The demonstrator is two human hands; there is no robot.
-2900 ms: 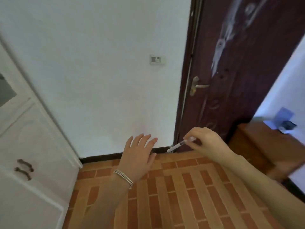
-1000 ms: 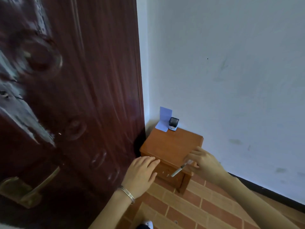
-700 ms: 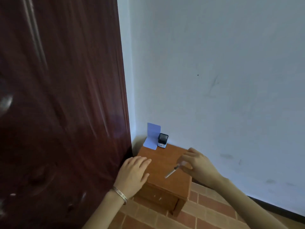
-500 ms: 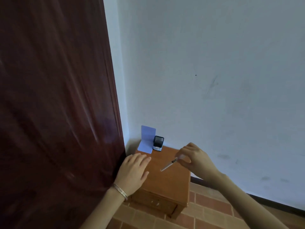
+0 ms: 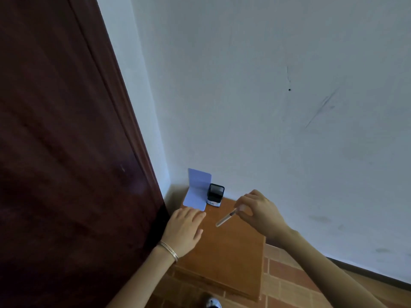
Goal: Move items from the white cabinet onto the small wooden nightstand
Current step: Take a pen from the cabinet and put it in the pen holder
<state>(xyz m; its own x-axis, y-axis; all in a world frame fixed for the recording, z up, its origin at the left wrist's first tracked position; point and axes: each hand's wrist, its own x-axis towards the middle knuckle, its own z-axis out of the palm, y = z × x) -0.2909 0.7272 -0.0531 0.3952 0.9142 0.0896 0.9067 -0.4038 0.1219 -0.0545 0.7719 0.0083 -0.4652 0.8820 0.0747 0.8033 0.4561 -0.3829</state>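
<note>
The small wooden nightstand (image 5: 229,258) stands in the corner between the dark door and the white wall. My right hand (image 5: 259,211) pinches one end of a thin white pen (image 5: 225,218), which slants down over the nightstand's top. My left hand (image 5: 183,230) hovers flat, fingers apart, above the nightstand's left edge and holds nothing. At the back of the top sit a folded light-blue card (image 5: 196,192) and a small black-and-white box (image 5: 214,194). The white cabinet is out of view.
A dark red-brown door (image 5: 66,152) fills the left side, close against the nightstand. The white wall (image 5: 278,96) rises behind and to the right. Brick-patterned floor tiles (image 5: 289,283) lie right of the nightstand. A shoe tip (image 5: 212,303) shows at the bottom.
I have turned from the cabinet to the nightstand and moved close. Both hands now sit over its top, and the pen has come lower and nearer the back items.
</note>
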